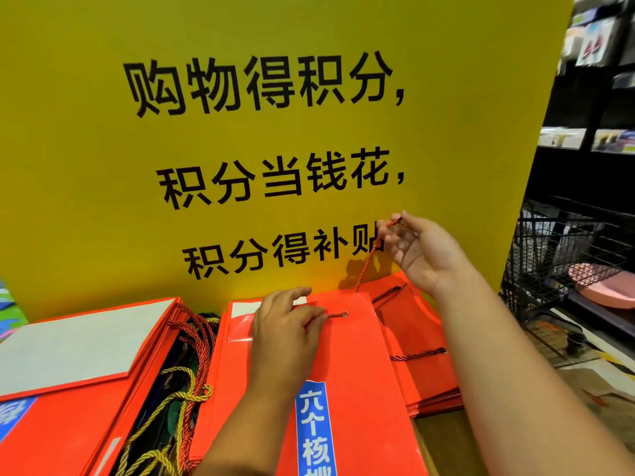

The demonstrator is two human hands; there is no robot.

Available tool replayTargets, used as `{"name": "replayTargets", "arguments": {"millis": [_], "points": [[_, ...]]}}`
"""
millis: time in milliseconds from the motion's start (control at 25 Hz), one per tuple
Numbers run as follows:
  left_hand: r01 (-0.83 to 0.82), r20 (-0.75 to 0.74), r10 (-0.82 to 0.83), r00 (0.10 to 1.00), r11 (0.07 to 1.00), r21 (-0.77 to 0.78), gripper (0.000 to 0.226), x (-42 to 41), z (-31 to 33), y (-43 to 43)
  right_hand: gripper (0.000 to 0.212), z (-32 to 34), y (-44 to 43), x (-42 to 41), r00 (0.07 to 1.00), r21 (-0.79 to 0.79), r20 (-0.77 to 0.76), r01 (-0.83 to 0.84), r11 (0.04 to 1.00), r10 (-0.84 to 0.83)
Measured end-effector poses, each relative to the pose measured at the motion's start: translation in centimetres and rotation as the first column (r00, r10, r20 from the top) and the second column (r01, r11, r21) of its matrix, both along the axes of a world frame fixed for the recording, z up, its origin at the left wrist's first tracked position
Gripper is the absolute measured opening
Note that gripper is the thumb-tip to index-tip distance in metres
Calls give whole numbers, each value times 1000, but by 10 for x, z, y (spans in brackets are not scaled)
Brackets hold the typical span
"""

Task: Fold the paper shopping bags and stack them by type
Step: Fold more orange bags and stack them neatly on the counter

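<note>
A smooth yellow sign (275, 139) with bold black characters stands upright, and everything else sits in relation to it. Flat at the foot of the sign, below its lower middle, lies a glossy red paper bag (347, 359), a crisp rectangle with a blue label strip (314, 427) running down its face. The left hand (285, 324) rests on the bag's end nearest the sign, thumb and forefinger pinching a short dark cord (334, 315) beside a small metal eyelet (344, 314). The right hand (422, 252) is raised in front of the sign's bottom line of characters, fingertips pinching a twisted red-and-black rope handle (369, 255) pulled taut from the bag's top edge. More flat red bags (426, 372) fan out beneath it, towards the sign's right corner. Below the sign's left part lies another red stack (68, 427) topped by a matt grey-white panel (75, 341), with a tangle of gold, red and dark braided cords (178, 389) alongside. Past the sign's right edge stands a black wire basket (563, 255).
</note>
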State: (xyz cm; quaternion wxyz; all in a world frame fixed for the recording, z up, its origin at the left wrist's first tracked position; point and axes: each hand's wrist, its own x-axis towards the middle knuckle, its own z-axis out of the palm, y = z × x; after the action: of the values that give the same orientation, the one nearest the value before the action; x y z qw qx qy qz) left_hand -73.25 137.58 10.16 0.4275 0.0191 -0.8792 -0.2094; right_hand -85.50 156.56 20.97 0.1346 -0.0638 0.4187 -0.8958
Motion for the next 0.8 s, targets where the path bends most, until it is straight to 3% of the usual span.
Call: {"name": "replayTargets", "arguments": {"millis": [80, 160, 200, 280, 360, 440, 480, 520, 560, 600, 640, 720, 800], "points": [[-12, 33, 12, 999, 1000, 5, 3, -1, 0, 2, 12, 0, 5, 4, 985, 244, -147, -54, 968, 92], [-10, 66, 9, 998, 1000, 10, 3, 0, 1, 4, 18, -5, 9, 5, 965, 498, -180, -79, 864, 192], [-12, 85, 12, 996, 1000, 0, 6, 0, 1, 4, 22, -11, 9, 3, 948, 647, -183, -84, 758, 261], [-19, 179, 31, 983, 997, -72, 19, 1, 3, 3, 34, -24, 5, 2, 883, 902, -170, -39, 431, 436], [-32, 273, 82, 958, 983, -181, 25, -1, 1, 5, 47, -30, 0, 1, 802, 982, -152, 59, 177, 578], [-43, 296, 100, 950, 980, -194, 17, -2, 3, 9, 58, -29, -3, 3, 760, 986, -167, 121, 115, 628], [-18, 284, 46, 958, 995, -101, 19, -2, 4, 10, 60, -28, -5, 5, 741, 983, -181, 154, 98, 647], [29, 272, -61, 960, 992, 122, 27, 1, 8, 9, 60, -27, -6, 6, 715, 980, -184, 182, 75, 675], [97, 190, -198, 962, 893, 440, 36, 3, 14, 7, 58, -27, -7, 6, 695, 981, -165, 186, 47, 700], [164, 33, -265, 964, 686, 709, 45, 6, 20, 2, 58, -28, -10, 7, 688, 986, -126, 163, 17, 714], [224, -106, -266, 958, 468, 855, 51, 9, 27, -3, 58, -30, -14, 10, 685, 989, -90, 147, -15, 723], [322, -277, -247, 929, 166, 932, 46, 17, 37, -11, 61, -33, -23, 13, 680, 974, -83, 210, -85, 729], [384, -378, -233, 896, -22, 923, 26, 20, 43, -14, 62, -37, -28, 13, 652, 959, -153, 279, -48, 743]]}}
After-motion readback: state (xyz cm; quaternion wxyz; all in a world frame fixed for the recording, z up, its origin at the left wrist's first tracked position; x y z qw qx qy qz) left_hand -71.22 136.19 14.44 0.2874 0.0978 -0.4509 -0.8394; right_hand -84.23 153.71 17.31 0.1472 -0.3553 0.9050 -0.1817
